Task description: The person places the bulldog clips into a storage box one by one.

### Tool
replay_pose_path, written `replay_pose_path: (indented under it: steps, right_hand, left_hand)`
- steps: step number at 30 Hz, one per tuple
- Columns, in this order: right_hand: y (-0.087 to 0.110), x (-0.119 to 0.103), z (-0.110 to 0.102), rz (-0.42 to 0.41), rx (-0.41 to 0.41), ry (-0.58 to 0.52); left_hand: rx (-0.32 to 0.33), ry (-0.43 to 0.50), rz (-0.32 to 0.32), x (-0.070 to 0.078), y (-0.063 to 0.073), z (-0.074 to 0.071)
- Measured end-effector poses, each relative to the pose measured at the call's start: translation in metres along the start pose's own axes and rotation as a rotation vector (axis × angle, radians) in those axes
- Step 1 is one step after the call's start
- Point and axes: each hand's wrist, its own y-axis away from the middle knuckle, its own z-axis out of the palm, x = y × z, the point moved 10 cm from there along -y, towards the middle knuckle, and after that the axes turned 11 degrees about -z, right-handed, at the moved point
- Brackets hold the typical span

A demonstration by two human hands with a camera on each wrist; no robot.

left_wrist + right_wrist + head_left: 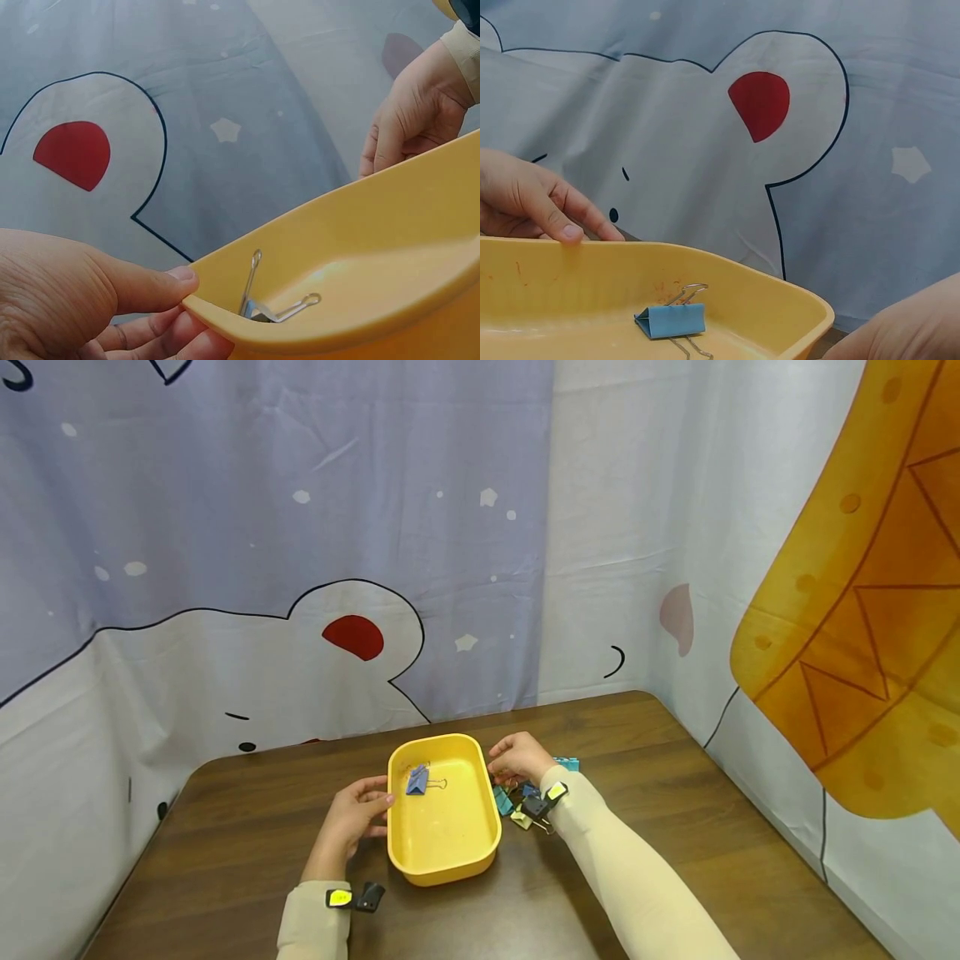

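A yellow plastic bin (446, 852) lies on the table, with one blue binder clip (417, 780) inside near its far left corner. My left hand (354, 814) pinches the bin's left rim, thumb on top and fingers against the outer wall. Just beyond the right wall, my right hand (522, 757) reaches down over a small pile of binder clips. Teal (503, 800) and pale yellow clips (521, 819) show in that pile. The bin wall hides the right fingertips in the left wrist view (420, 112), so what they touch is unclear.
Another turquoise clip (567, 764) lies beyond the right wrist. The brown wooden table (247, 852) has rounded far corners. Printed curtains (480, 552) hang behind and to the right of it.
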Motion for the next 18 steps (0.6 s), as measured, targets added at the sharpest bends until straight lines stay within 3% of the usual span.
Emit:
replay_pose_path:
  steps: [18]
  right_hand:
    - [0.0, -0.011, -0.013, -0.041, 0.096, 0.137]
  left_hand:
    - [0.007, -0.013, 0.002, -0.002, -0.003, -0.001]
